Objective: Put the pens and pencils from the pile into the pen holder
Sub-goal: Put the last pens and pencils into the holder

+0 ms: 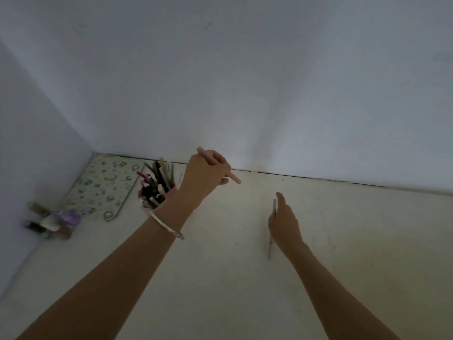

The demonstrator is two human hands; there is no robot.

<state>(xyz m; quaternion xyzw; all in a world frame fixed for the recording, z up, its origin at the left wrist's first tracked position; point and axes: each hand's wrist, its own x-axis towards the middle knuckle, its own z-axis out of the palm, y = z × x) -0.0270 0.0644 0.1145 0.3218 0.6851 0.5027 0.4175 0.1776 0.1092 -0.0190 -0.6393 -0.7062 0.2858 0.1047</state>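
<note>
1. The pale table [343, 241] fills the lower half of the view and meets a plain wall [245, 69] at 12 o'clock.
2. One green patterned mat [103, 187] lies flat in the corner at 9 o'clock, clear of the working space.
3. A small cluster of odds and ends [51, 222] sits at 8 o'clock of the mat, too blurred to name or count.
4. One pen holder [144, 204] stands just beside the mat at its 3 o'clock, partly hidden behind the left forearm. It is crowded with upright pens [157, 182], too packed and blurred to count.
5. The left hand [204, 176] hovers at 2 o'clock of the holder, its fingers curled tightly round one pink pen [234, 179]. The pen is held slantwise and raised off the table, likely so it can be swung over and dropped in end first.
6. The right hand [285, 223] reaches down to the table at 4 o'clock of the left hand, well apart from the holder. It lies over one thin grey pencil [270, 249], probably to fetch the next item, but whether it pinches the pencil or only touches it cannot be told.
7. That grey pencil lies along the 12-to-6 line and is the only loose writing tool in sight, so the pile looks nearly cleared.
8. One pale bracelet [166, 225] circles the left wrist.
</note>
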